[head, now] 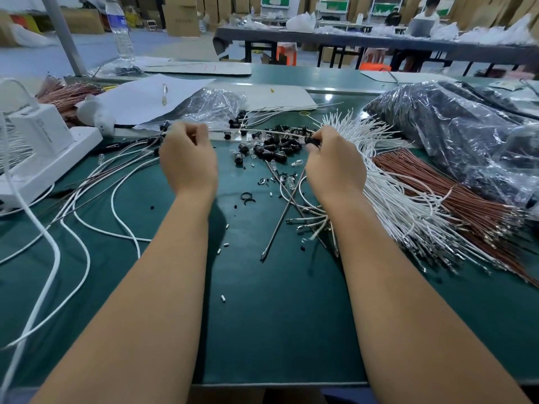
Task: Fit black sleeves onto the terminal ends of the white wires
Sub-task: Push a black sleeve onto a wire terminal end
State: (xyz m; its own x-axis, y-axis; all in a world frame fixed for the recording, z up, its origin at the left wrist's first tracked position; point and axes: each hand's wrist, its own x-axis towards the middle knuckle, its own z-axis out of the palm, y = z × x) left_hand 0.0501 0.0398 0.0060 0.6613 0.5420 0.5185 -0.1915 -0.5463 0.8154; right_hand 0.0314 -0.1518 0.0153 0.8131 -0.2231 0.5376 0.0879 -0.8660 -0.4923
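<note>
Our left hand [188, 158] fingertips curled from our sight, our right hand [335, 163] covering most of a black sleeve [312, 142], white bundle's [408, 211] near terminals too small for us to distinguish

No legible text or labels

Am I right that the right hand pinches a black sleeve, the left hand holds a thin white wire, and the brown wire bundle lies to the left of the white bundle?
Not quite. In the head view the brown wire bundle lies to the right of the white wire bundle, not left. The rest stands: the right hand pinches a small black sleeve and the left hand holds the thin white wire.
</note>
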